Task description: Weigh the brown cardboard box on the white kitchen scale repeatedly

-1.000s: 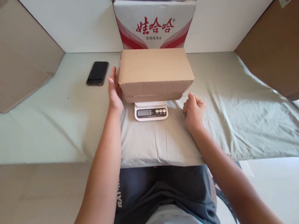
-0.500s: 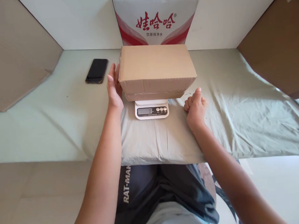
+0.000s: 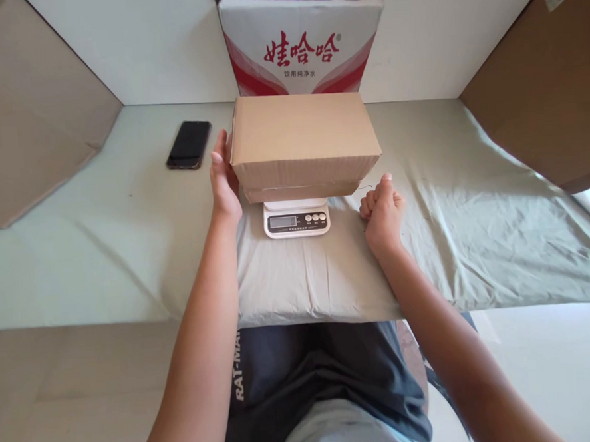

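Observation:
A closed brown cardboard box (image 3: 302,130) rests on a white digital scale (image 3: 298,233), covering most of its platform. The scale's small display and buttons stick out at the front; I cannot read the display. My left hand (image 3: 225,182) is open, fingers extended upright along the box's left side; whether it touches is hard to tell. My right hand (image 3: 384,212) lies on the cloth to the right of the scale, apart from the box, with its fingers curled into a fist. Anything inside that fist is hidden.
A green cloth (image 3: 308,280) covers the table. A black phone (image 3: 189,145) lies at the back left. Behind the brown box stands a white-and-red carton (image 3: 301,44). Large cardboard boxes flank the table at left (image 3: 34,123) and right (image 3: 542,99).
The whole view has shifted slightly. The box still sits on the scale, and both hands keep about the same places and poses.

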`<move>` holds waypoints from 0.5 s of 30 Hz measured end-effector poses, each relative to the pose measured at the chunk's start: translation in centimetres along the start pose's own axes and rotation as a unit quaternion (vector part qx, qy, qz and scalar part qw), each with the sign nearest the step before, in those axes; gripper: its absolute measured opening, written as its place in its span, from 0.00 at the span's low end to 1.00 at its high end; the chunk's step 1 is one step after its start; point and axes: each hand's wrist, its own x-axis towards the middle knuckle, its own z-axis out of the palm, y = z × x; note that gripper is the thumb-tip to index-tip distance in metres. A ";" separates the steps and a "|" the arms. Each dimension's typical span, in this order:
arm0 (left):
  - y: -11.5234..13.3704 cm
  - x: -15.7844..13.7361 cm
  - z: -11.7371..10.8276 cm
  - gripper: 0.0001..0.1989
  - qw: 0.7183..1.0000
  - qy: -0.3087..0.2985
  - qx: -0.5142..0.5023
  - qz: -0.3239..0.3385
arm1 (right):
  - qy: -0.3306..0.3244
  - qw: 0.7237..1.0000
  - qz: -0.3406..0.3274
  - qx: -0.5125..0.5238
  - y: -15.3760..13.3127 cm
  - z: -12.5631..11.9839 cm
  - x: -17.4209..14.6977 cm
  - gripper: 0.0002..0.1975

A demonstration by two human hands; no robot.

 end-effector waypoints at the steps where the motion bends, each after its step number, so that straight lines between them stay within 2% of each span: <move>1: 0.0 0.0 -0.2 0.54 1.000 0.004 0.001 0.001 | -0.001 1.000 -0.001 0.004 0.0 0.0 0.0 0.45; 6: -0.1 0.1 -1.0 0.55 0.999 0.030 0.015 0.007 | -0.006 1.000 0.004 -0.002 0.0 0.0 0.0 0.44; 15: -0.2 0.2 -1.2 0.55 1.000 0.017 0.026 0.001 | -0.011 1.000 0.008 0.025 0.0 0.0 0.0 0.45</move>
